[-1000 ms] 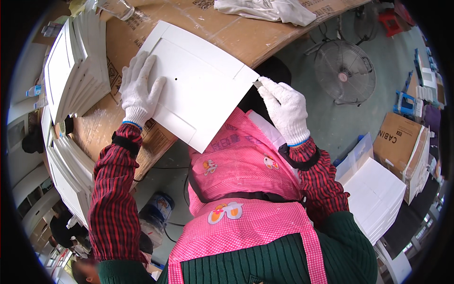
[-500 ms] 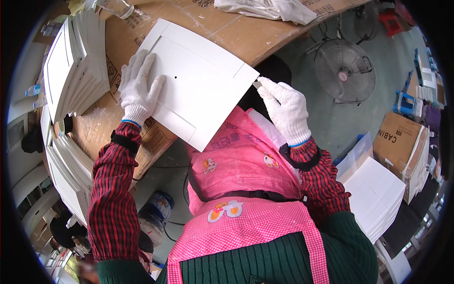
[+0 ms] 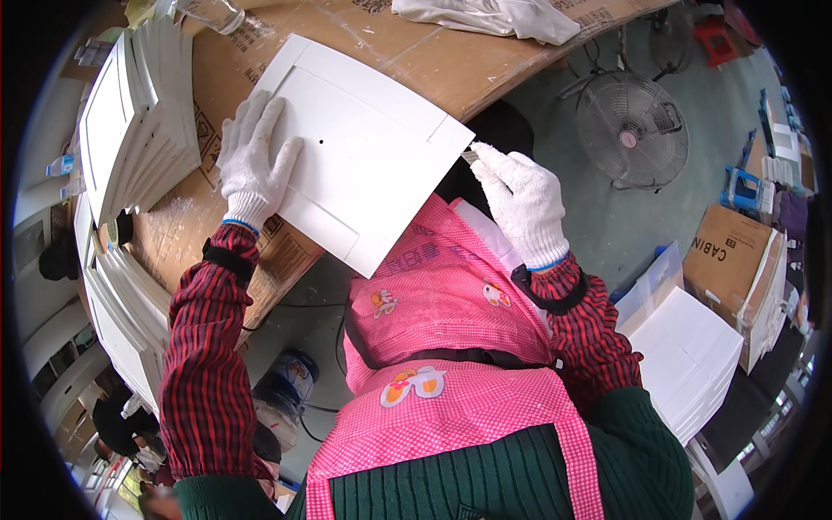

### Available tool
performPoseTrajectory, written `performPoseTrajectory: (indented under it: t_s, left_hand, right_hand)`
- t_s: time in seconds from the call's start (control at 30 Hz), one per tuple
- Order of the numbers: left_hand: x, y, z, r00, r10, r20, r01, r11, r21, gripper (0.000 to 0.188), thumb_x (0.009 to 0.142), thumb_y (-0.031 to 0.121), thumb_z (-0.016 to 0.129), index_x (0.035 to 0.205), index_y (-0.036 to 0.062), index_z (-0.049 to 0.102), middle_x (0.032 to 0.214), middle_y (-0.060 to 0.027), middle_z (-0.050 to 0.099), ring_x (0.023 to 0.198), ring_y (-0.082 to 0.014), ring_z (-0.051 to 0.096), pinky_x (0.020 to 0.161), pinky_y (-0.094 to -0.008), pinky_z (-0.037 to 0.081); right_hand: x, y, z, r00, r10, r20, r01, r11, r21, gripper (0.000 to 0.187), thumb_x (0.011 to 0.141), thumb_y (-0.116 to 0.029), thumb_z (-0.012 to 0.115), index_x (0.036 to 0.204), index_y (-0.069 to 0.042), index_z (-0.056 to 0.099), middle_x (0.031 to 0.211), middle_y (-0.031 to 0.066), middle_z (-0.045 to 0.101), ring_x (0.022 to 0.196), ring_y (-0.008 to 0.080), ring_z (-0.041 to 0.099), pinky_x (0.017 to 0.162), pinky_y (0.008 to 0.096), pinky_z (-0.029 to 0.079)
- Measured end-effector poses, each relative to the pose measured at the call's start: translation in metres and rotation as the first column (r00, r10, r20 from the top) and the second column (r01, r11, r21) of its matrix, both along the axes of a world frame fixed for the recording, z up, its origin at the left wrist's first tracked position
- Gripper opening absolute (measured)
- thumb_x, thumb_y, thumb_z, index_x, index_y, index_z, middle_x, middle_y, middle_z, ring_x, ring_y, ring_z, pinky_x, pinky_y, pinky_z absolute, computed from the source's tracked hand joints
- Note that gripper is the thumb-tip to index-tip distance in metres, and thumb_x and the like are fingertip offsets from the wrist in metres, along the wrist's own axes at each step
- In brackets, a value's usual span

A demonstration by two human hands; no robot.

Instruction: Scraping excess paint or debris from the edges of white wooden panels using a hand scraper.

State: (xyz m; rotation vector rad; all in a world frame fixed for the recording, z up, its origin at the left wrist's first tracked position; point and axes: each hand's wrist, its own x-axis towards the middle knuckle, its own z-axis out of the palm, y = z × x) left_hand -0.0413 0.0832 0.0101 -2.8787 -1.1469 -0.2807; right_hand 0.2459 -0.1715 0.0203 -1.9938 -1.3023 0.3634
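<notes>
A white cabinet-door-like panel (image 3: 373,147) with a recessed middle and one small dark hole lies across the table edge and juts out toward my body. My left hand (image 3: 256,160), in a white knit glove, rests flat on its left border with the fingers stretched and the thumb apart. At the panel's right corner is my right hand (image 3: 520,195), gloved the same way, its fingers pinched together. Between those fingertips pokes a small thin grey piece (image 3: 471,156), close against the corner; its kind is too small to make out.
Cardboard covers the table (image 3: 225,65). Stacked white panels (image 3: 143,121) stand at the left, and a white cloth (image 3: 494,17) lies at the far edge. On the floor to the right are a fan (image 3: 633,130), a cardboard box (image 3: 728,260) and a stack of white boards (image 3: 685,355).
Almost nothing differs. The panel and both hands keep their places, with only a very slight shift of the right fingertips at the corner.
</notes>
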Motion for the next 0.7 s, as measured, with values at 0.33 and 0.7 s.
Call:
performPoseTrajectory:
  t_s: [0.33,0.7]
  left_hand:
    - [-0.0016,0.0000,-0.0016,1.000,0.004,-0.001,-0.004,1.000,0.008,0.062,0.100,0.037,0.066,0.154,0.0105,0.054,0.166,-0.0148,0.045,0.155,-0.0400,0.037,0.129,-0.0548,0.024]
    - [0.0009,-0.0006,0.0015,1.000,-0.007,0.015,0.008,1.000,-0.004,0.061,0.099,0.036,0.066,0.153,0.0098,0.055,0.165,-0.0154,0.045,0.154,-0.0393,0.038,0.129,-0.0549,0.025]
  right_hand:
    - [0.0040,0.0035,-0.0025,0.997,0.022,0.073,-0.024,0.999,0.028,0.027,0.096,-0.014,0.077,0.122,-0.005,0.078,0.079,0.0145,0.065,0.066,0.0291,0.064,0.062,0.0370,0.051]
    - [0.0028,0.0037,-0.0035,0.996,-0.007,0.093,0.004,0.999,0.039,0.027,0.096,-0.015,0.077,0.122,-0.006,0.078,0.080,0.0141,0.065,0.066,0.0287,0.064,0.061,0.0371,0.050]
